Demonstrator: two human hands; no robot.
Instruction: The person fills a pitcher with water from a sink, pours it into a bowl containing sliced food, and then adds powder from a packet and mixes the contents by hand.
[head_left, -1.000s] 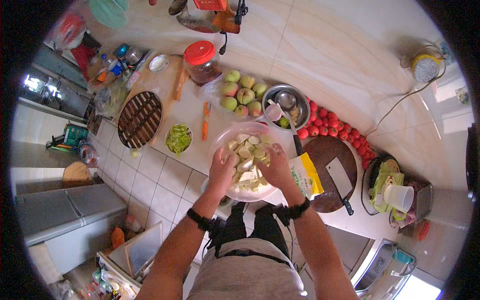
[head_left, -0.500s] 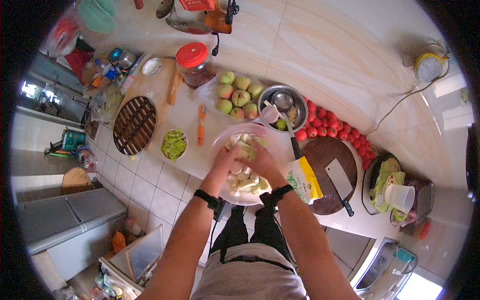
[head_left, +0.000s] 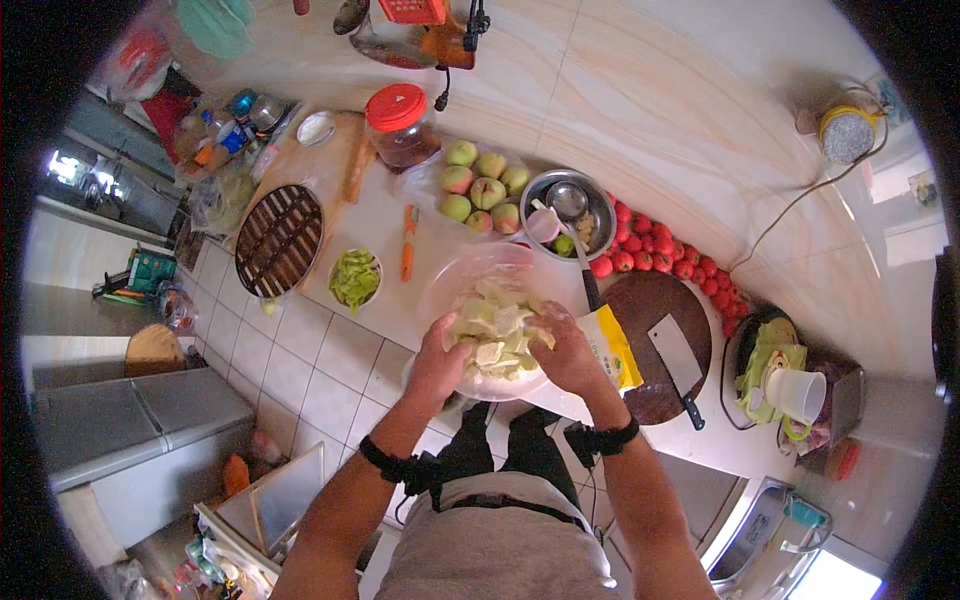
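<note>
A translucent pinkish plastic basin [head_left: 432, 300] stands at the counter's front edge. Pale, whitish-green cut fruit pieces [head_left: 497, 325] are heaped in it; they may be peach, but I cannot be sure. My left hand [head_left: 438, 358] cups the heap from the left, and my right hand [head_left: 570, 350] cups it from the right, the pieces held between them. Most fingertips are buried among the pieces. Close to my right hand lies a white and yellow packet [head_left: 612, 345]. A small bowl [head_left: 377, 290] of green peelings sits to the left of the basin.
Whole peaches [head_left: 487, 192] lie on a plastic bag behind the basin. Beside them are a metal bowl [head_left: 540, 183] with a ladle, red fruits [head_left: 660, 245], and a round board [head_left: 640, 300] bearing a cleaver [head_left: 677, 358]. Leftward are an orange-handled peeler [head_left: 408, 245], red-lidded jar [head_left: 397, 107] and woven tray [head_left: 280, 240].
My hands, together deep in the basin before, have moved apart and nearer to me. They now gather the pieces from both sides, and the heap sits higher and more bunched.
</note>
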